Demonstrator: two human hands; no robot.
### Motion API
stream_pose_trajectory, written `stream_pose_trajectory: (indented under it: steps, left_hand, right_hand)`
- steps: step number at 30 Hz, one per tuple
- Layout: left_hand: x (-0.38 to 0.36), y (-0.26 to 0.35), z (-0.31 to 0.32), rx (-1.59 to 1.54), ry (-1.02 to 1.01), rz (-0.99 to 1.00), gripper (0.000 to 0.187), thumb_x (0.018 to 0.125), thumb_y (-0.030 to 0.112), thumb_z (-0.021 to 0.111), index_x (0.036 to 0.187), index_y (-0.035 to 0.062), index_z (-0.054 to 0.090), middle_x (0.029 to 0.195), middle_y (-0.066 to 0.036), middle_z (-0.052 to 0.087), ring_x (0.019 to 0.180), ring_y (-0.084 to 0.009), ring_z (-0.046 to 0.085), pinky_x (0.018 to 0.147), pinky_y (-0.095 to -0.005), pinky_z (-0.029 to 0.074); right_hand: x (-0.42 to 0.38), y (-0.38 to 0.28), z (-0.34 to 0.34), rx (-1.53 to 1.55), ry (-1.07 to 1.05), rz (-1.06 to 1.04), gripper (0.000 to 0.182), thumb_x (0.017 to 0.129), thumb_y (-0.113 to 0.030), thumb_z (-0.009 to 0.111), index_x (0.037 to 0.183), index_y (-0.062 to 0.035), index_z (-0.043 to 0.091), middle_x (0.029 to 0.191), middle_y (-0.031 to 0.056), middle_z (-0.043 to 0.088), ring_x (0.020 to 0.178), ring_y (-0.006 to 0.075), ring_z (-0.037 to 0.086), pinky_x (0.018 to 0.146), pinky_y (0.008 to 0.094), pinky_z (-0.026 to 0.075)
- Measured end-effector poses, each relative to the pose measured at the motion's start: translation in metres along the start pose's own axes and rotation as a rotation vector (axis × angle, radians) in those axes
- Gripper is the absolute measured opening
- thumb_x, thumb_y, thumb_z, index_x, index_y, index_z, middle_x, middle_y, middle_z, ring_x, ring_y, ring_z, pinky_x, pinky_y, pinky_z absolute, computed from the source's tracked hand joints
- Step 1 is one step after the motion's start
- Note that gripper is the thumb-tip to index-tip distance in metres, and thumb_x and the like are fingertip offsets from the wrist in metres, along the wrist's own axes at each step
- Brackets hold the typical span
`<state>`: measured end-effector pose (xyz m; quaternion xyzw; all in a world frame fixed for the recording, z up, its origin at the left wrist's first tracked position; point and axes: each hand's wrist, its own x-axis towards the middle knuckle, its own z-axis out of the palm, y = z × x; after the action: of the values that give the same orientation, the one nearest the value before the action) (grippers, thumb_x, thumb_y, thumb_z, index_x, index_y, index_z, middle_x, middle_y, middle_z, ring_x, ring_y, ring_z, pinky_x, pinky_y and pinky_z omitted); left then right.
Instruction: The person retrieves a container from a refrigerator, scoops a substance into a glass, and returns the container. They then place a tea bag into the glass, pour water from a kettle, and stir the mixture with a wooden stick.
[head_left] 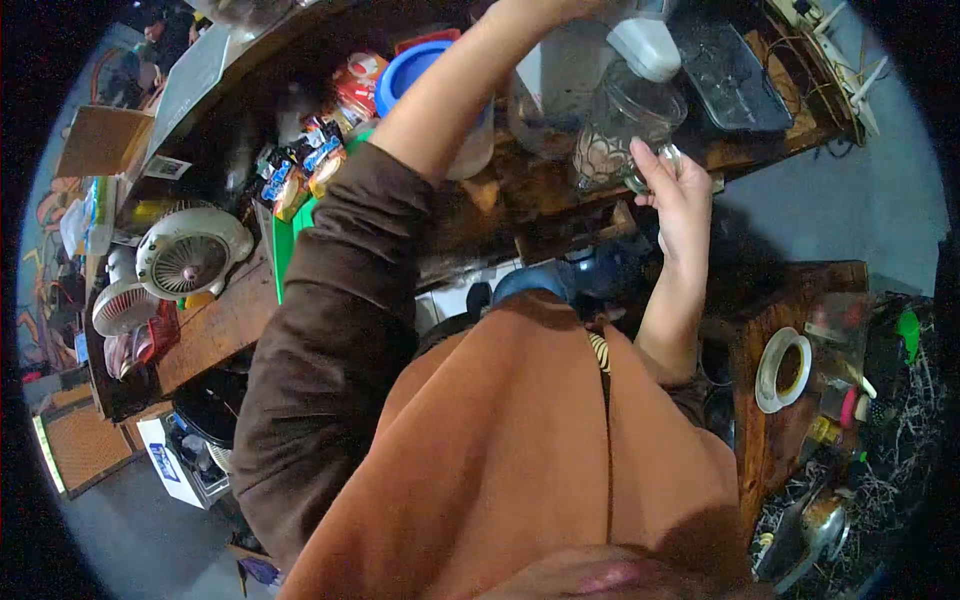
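My right hand (675, 190) is closed around the handle of a clear glass jug (605, 145) with a patterned body. The jug is tilted, its round rim close under a white spout-like part (645, 48) near the top edge. Across the upper middle reaches my left forearm, its brown sleeve pushed up. My left hand (575, 8) is cut off by the top edge, so its fingers do not show. Beside the jug is a large see-through container (545, 95). I cannot make out whether there is liquid in the jug.
A blue-lidded tub (405, 75) and snack packets (320, 150) crowd the wooden table on the left. Farther left stands a small fan (190, 255). A dark tray (735, 75) lies right of the spout. At lower right, a white-rimmed bowl (765, 375) rests on a wooden surface.
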<state>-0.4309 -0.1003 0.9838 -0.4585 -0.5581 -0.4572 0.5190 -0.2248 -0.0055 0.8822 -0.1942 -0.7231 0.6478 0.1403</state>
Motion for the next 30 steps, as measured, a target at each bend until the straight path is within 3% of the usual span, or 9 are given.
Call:
stream_pose_trajectory:
  steps: [6, 9, 11, 18, 20, 22, 24, 26, 30]
  left_hand:
    - [-0.001, -0.007, -0.003, 0.088, -0.157, -0.030, 0.029, 0.078, 0.031, 0.059, 0.069, 0.0049, 0.052, 0.073, -0.010, 0.052, 0.075, -0.0314, 0.049, 0.072, -0.0410, 0.037]
    - [-0.002, -0.009, -0.004, 0.143, -0.188, -0.019, 0.030, 0.079, 0.032, 0.058, 0.069, 0.0047, 0.052, 0.072, -0.011, 0.052, 0.076, -0.0319, 0.050, 0.075, -0.0420, 0.036]
    - [-0.003, -0.010, -0.004, 0.101, -0.188, -0.009, 0.028, 0.080, 0.032, 0.057, 0.073, 0.0045, 0.054, 0.075, -0.013, 0.052, 0.076, -0.0333, 0.049, 0.076, -0.0432, 0.036]
    - [-0.019, 0.015, -0.019, 0.407, -0.004, -0.073, 0.042, 0.083, 0.031, 0.056, 0.116, 0.0052, 0.048, 0.119, -0.018, 0.045, 0.109, -0.0333, 0.046, 0.094, -0.0438, 0.032]
    - [-0.040, 0.037, -0.047, 0.276, 0.010, -0.178, 0.055, 0.084, 0.030, 0.058, 0.128, 0.0044, 0.038, 0.130, -0.019, 0.037, 0.120, -0.0306, 0.040, 0.100, -0.0440, 0.029]
    - [-0.105, 0.058, -0.076, -0.147, -0.078, -0.486, 0.079, 0.057, 0.021, 0.079, 0.122, -0.0004, 0.042, 0.125, -0.017, 0.047, 0.114, -0.0253, 0.048, 0.094, -0.0369, 0.040]
    - [-0.138, 0.116, -0.106, -0.601, -0.238, -0.971, 0.088, 0.060, 0.017, 0.076, 0.134, 0.0000, 0.030, 0.134, -0.018, 0.037, 0.125, -0.0297, 0.038, 0.101, -0.0383, 0.035]
    - [-0.159, 0.142, -0.130, -0.573, -0.357, -1.069, 0.101, 0.057, 0.017, 0.078, 0.140, 0.0021, 0.021, 0.130, -0.016, 0.043, 0.123, -0.0287, 0.042, 0.101, -0.0367, 0.035]
    - [-0.215, 0.150, -0.157, -0.312, -0.439, -1.152, 0.102, 0.048, 0.022, 0.084, 0.134, 0.0005, 0.034, 0.117, -0.013, 0.056, 0.107, -0.0228, 0.056, 0.096, -0.0342, 0.041]
  right_hand:
    - [0.002, 0.001, 0.003, 0.032, 0.014, -0.034, 0.024, 0.080, -0.029, 0.071, 0.072, -0.0118, 0.057, 0.064, -0.0079, 0.050, 0.055, 0.0028, 0.048, 0.049, 0.0200, 0.041]
    - [0.003, 0.000, 0.007, 0.044, 0.056, -0.088, 0.048, 0.078, -0.032, 0.073, 0.054, -0.0157, 0.035, 0.054, -0.0076, 0.037, 0.047, 0.0022, 0.035, 0.042, 0.0207, 0.039]
    - [0.001, -0.002, 0.004, 0.017, 0.019, -0.024, 0.026, 0.079, -0.031, 0.072, 0.071, -0.0123, 0.056, 0.064, -0.0073, 0.050, 0.056, 0.0036, 0.048, 0.050, 0.0204, 0.041]
    - [-0.004, -0.012, 0.013, 0.061, 0.077, -0.001, 0.039, 0.078, -0.033, 0.072, 0.058, -0.0130, 0.045, 0.058, -0.0071, 0.045, 0.051, 0.0031, 0.042, 0.044, 0.0209, 0.040]
    - [-0.008, -0.012, 0.009, 0.033, 0.045, 0.015, 0.039, 0.078, -0.034, 0.072, 0.058, -0.0121, 0.047, 0.058, -0.0057, 0.047, 0.051, 0.0041, 0.044, 0.045, 0.0210, 0.041]
    - [-0.018, -0.004, 0.011, -0.007, 0.003, -0.031, 0.040, 0.078, -0.034, 0.072, 0.058, -0.0114, 0.046, 0.058, -0.0052, 0.047, 0.051, 0.0041, 0.043, 0.045, 0.0210, 0.041]
    - [-0.037, 0.006, 0.019, 0.024, -0.063, -0.110, 0.044, 0.079, -0.034, 0.071, 0.055, -0.0092, 0.044, 0.055, -0.0047, 0.043, 0.049, 0.0040, 0.038, 0.043, 0.0214, 0.036]
    - [-0.044, 0.040, 0.025, -0.115, -0.208, -0.228, 0.048, 0.079, -0.031, 0.071, 0.051, -0.0070, 0.040, 0.048, -0.0032, 0.037, 0.049, 0.0064, 0.032, 0.043, 0.0258, 0.024]
    - [-0.064, 0.083, 0.052, -0.278, -0.582, -0.333, 0.027, 0.083, -0.023, 0.066, 0.068, -0.0052, 0.051, 0.061, -0.0015, 0.041, 0.056, 0.0063, 0.036, 0.049, 0.0244, 0.032]
